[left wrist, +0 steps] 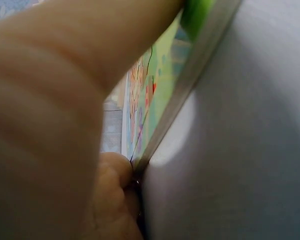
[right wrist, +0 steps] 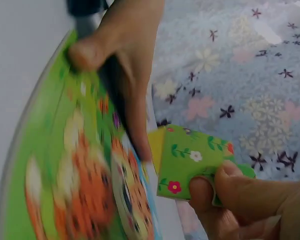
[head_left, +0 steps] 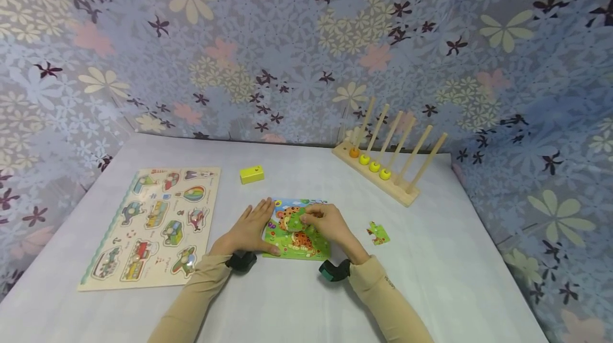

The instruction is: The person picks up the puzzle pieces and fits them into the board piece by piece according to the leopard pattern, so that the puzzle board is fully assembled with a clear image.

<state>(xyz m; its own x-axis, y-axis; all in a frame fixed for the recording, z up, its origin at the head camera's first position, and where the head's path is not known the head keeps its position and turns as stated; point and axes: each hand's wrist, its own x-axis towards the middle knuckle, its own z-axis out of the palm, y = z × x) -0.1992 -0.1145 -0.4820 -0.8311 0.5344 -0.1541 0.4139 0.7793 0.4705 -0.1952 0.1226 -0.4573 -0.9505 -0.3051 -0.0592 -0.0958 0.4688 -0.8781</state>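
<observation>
A jigsaw puzzle board (head_left: pixel 287 251) with a spotted orange animal on a green ground lies at the middle of the table. My left hand (head_left: pixel 249 231) rests along its left side, fingers stretched out and thumb at the near corner. Above the board, my right hand (head_left: pixel 329 222) pinches a green puzzle piece (right wrist: pixel 195 157) between thumb and fingers. Small pink, white and orange flowers show on that piece in the right wrist view. Another loose puzzle piece (head_left: pixel 379 233), green with some orange, lies on the table to the right. Part of the board is hidden behind the right hand.
On the left lies a large board of vehicle pictures (head_left: pixel 163 189). A yellow block (head_left: pixel 251 174) sits behind the puzzle. At the back right stands a wooden rack (head_left: pixel 383 181) with upright pegs, some bearing orange or yellow beads. Flowered cloth (head_left: pixel 287 66) hangs behind the table.
</observation>
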